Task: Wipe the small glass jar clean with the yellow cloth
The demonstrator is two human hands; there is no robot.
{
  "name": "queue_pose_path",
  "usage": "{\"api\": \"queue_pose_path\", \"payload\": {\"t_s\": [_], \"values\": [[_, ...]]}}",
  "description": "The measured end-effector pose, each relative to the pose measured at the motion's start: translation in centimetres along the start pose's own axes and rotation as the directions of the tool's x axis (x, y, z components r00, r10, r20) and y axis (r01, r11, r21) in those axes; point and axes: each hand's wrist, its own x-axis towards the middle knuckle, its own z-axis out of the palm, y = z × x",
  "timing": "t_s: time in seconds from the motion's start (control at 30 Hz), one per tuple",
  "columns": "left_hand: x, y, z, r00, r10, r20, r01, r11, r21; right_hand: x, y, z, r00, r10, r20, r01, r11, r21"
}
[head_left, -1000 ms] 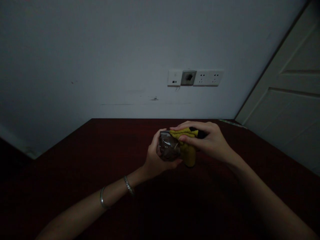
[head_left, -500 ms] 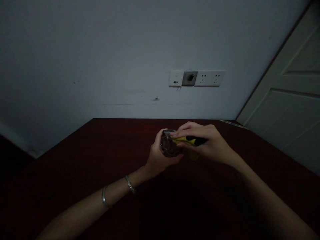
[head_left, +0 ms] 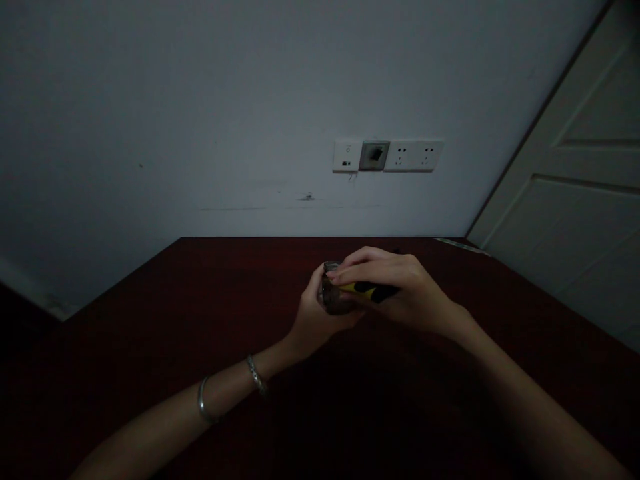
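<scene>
My left hand is wrapped round a brown, shiny, rounded object above the table. Its exact kind is too dim to make out; a greyish, glossy part shows at its top edge. Closed over a tool with a yellow-and-black handle, my right hand presses close against the brown object from the right. The fingertips of that hand lie at the object's upper rim and hide the tool's working end.
A dark red table reaches back to a pale wall. Wall sockets and a grey outlet sit above it. At the right stands a panelled white door. A thin strip lies at the far right table edge.
My right hand has shifted slightly left and tilted over the brown object, covering more of it and of the yellow tool. My left hand keeps its hold. The view has moved a little.
</scene>
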Motion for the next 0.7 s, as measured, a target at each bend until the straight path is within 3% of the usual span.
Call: {"api": "queue_pose_path", "payload": {"t_s": [0.23, 0.37, 0.53, 0.7], "values": [[0.4, -0.2, -0.4, 0.973, -0.229, 0.015, 0.226, 0.945, -0.237, 0.1, -0.3, -0.7, 0.997, -0.006, 0.079, -0.002, 0.994, 0.106], [0.2, 0.4, -0.8, 0.937, -0.34, 0.084, 0.349, 0.886, -0.305, -0.1, 0.1, -1.0, 0.995, 0.055, -0.081, -0.051, 0.998, 0.044], [0.0, 1.4, -0.7, 0.923, -0.358, 0.139, 0.384, 0.868, -0.316, -0.4, 1.3, -0.5, 0.964, 0.059, -0.261, -0.087, 0.992, -0.096], [-0.1, 1.6, -0.1, 0.919, -0.355, 0.171, 0.392, 0.869, -0.303, -0.5, 1.5, -0.1, 0.966, 0.059, -0.252, -0.082, 0.993, -0.079]]}}
